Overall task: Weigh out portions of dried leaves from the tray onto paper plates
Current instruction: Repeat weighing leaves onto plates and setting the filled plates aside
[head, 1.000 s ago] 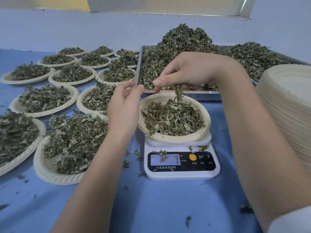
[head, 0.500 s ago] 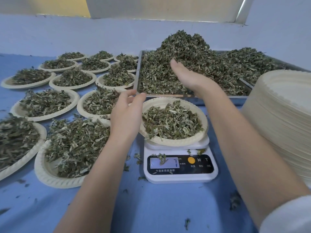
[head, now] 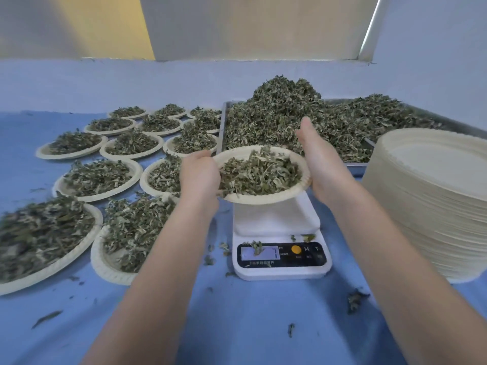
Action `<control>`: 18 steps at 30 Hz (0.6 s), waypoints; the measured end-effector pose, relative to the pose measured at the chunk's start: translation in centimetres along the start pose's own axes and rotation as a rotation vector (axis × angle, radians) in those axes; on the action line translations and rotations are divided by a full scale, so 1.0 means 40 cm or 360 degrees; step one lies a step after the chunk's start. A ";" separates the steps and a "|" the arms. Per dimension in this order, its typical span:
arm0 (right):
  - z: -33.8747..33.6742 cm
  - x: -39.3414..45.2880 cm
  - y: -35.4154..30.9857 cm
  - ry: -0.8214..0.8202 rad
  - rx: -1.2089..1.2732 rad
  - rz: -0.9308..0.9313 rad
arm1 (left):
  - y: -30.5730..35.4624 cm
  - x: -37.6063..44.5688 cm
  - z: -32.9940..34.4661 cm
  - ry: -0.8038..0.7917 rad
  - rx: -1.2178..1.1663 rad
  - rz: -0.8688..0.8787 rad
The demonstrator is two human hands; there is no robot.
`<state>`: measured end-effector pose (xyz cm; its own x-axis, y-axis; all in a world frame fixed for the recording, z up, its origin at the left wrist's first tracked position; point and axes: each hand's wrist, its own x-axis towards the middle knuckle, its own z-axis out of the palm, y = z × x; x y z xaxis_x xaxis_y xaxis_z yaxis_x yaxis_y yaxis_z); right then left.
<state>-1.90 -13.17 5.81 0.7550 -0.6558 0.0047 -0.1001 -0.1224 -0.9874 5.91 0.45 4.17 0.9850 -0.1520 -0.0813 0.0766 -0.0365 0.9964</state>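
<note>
We hold the plate (head: 266, 198) of leaves (head: 259, 173) just above the scale (head: 280, 248), tilted a little. Our left hand (head: 199, 175) grips its left rim, fingers curled under; our right hand (head: 320, 164) cups the right rim, fingers straight and together. Behind is the heaped tray (head: 358, 165). Filled plates (head: 102, 177) crowd the left side, a stack (head: 434, 201) of empty ones stands on the right, and crumbs (head: 354, 300) dot the blue table (head: 263, 325).
</note>
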 end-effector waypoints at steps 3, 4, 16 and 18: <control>0.071 0.010 -0.075 -0.0045 -0.0021 -0.0106 | 0.051 0.034 -0.072 0.0097 -0.0023 0.0062; 0.101 0.014 -0.096 -0.0057 -0.0041 -0.0155 | 0.066 0.050 -0.101 0.0138 -0.0023 0.0065; 0.621 0.120 -0.220 -0.0439 -0.0233 -0.0288 | 0.158 0.316 -0.545 0.0713 -0.0111 0.0160; 0.709 0.137 -0.228 -0.0573 -0.0311 -0.0324 | 0.148 0.366 -0.619 0.0819 -0.0099 0.0160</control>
<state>21.55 5.48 10.36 0.9456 -0.3076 0.1062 -0.0209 -0.3831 -0.9235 24.59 22.45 9.49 0.9351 0.3536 0.0217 -0.0286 0.0142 0.9995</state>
